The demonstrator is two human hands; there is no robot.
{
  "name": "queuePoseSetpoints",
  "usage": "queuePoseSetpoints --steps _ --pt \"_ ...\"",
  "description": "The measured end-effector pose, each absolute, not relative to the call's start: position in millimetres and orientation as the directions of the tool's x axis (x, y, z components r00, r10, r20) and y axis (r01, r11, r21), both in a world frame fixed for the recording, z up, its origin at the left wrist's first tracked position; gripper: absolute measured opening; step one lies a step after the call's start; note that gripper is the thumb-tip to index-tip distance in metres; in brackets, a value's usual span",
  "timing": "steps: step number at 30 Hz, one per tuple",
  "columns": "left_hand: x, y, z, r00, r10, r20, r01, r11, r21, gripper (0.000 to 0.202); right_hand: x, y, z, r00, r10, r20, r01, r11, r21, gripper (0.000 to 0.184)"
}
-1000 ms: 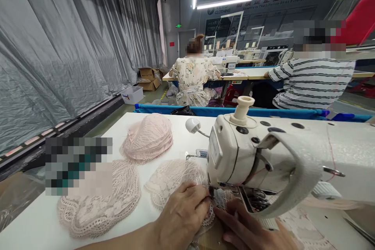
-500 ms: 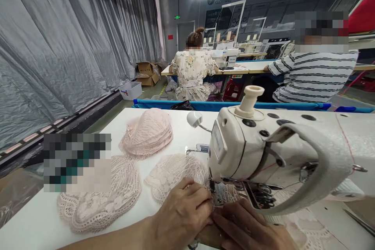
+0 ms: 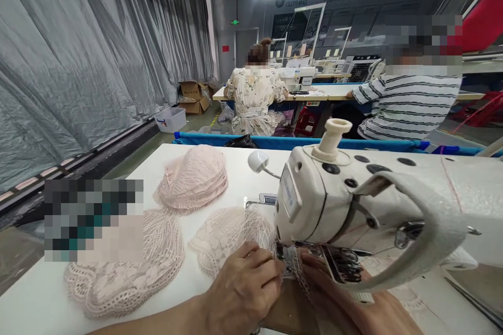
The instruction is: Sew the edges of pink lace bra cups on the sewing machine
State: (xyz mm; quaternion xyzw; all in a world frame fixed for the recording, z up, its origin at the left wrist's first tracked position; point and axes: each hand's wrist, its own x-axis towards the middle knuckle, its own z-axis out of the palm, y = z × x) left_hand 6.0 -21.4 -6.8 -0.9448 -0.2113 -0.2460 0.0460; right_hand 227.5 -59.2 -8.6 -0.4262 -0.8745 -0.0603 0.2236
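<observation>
My left hand point(image 3: 247, 282) is closed, its curled fingers pinching the edge of a pale pink lace piece point(image 3: 231, 230) just left of the presser foot. The lace runs under the needle area of a white sewing machine point(image 3: 302, 193). Under the machine head, my right hand point(image 3: 334, 293) reaches in from the right, partly hidden by the head and its hand strap. A scalloped lace edge point(image 3: 303, 277) lies along its fingers, which appear to grip the fabric; the fingertips are hard to see.
Stacked pink lace pieces lie to the left, one pile point(image 3: 192, 178) behind and another point(image 3: 129, 277) nearer. Scissors point(image 3: 471, 298) rest at the right edge. A blue cloth trough point(image 3: 353, 144) borders the white table point(image 3: 157, 152). Two people sit at machines farther ahead.
My right hand has moved forward and in under the machine head, away from my left hand. My left hand stays almost in place. The view has shifted slightly.
</observation>
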Motion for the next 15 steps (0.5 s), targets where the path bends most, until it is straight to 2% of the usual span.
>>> queuePoseSetpoints --steps 5,11,15 --pt "5 -21 -8 0.800 0.355 0.484 0.412 -0.911 -0.012 0.021 222 -56 -24 -0.522 0.736 0.431 0.773 0.622 -0.124 0.026" --pt "5 -22 -9 0.785 0.383 0.487 0.435 -0.900 0.007 0.018 225 -55 -24 -0.575 0.740 0.350 0.789 0.615 -0.004 0.023" --pt "4 -23 -8 0.761 0.388 0.520 0.437 -0.899 0.032 0.018 229 -57 -22 -0.570 0.753 0.328 0.802 0.597 0.025 0.024"
